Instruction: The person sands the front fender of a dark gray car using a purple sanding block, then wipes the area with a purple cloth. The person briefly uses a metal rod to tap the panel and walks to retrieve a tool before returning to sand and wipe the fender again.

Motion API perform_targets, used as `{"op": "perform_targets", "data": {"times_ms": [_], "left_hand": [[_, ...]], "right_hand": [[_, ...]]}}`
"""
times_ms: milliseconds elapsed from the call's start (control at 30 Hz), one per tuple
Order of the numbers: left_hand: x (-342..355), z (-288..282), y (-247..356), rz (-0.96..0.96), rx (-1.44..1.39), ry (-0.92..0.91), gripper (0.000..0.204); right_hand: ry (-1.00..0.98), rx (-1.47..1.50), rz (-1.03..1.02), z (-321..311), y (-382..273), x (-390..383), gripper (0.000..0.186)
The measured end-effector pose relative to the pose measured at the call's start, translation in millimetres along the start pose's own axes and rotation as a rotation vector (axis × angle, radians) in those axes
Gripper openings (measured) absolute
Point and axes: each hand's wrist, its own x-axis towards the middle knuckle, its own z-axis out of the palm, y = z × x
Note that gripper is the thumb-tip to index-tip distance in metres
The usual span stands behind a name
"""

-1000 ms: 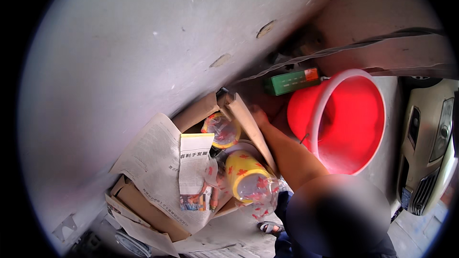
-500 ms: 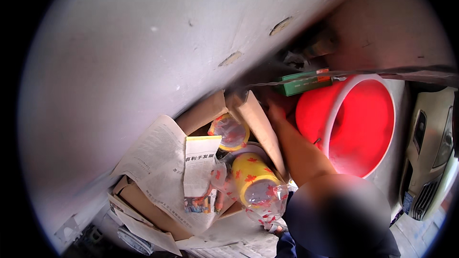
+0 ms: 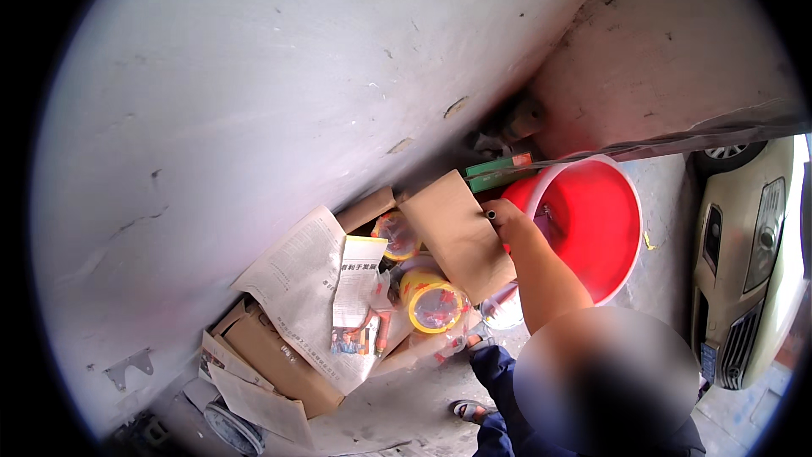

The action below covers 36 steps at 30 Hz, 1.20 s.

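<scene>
A person crouches at the lower right of the frame, one bare arm reaching up to the centre. Which arm it is cannot be told for certain; the hand (image 3: 505,218) curls closed over the right edge of a brown cardboard flap (image 3: 457,235), gripping it. The other hand is out of sight.

The flap stands tilted at centre, part of a cardboard box (image 3: 279,355) that runs toward the lower left. Inside the box, just left of the flap, lie clear plastic jars with yellow bands (image 3: 430,303), one more jar (image 3: 396,235) higher up. Sheets of newspaper (image 3: 300,279) drape over the box at centre left, one folded sheet carrying a small colour picture near its bottom edge.

Right of the hand, touching the forearm's line, sits a round red plastic tub (image 3: 600,220) with a pale rim. A flat green package (image 3: 499,171) lies just above the flap, against the base of the grey wall (image 3: 254,101), which fills the upper left. A beige car (image 3: 753,262) closes off the right edge. Bare concrete floor (image 3: 397,406) shows at bottom centre, beside a sandalled foot (image 3: 469,410).
</scene>
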Motion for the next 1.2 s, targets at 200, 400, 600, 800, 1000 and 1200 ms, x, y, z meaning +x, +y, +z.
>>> {"op": "perform_targets", "data": {"times_ms": [200,400,600,800,1000,1200], "left_hand": [[-12,22,-14,-0.058,0.094,0.018,0.022],[-69,61,7,0.176,-0.102,0.210,0.042],[-51,121,-50,0.254,-0.361,0.164,0.038],[-49,178,-101,0.272,-0.525,0.526,0.036],[-149,311,-196,-0.025,-0.817,0.656,0.034],[-209,467,-195,-0.382,-1.302,0.672,0.033]], "right_hand": [[-0.190,-0.624,0.004,-23,-26,-63,0.015],[-0.062,-1.021,-0.117,-9,-48,-217,0.022],[0.183,-1.045,-0.640,-38,18,-381,0.041],[0.469,-1.722,-0.775,-275,165,-361,0.035],[-0.229,-2.173,-0.205,-195,275,-428,0.027],[-0.533,-2.341,-0.218,-100,293,-468,0.025]]}}
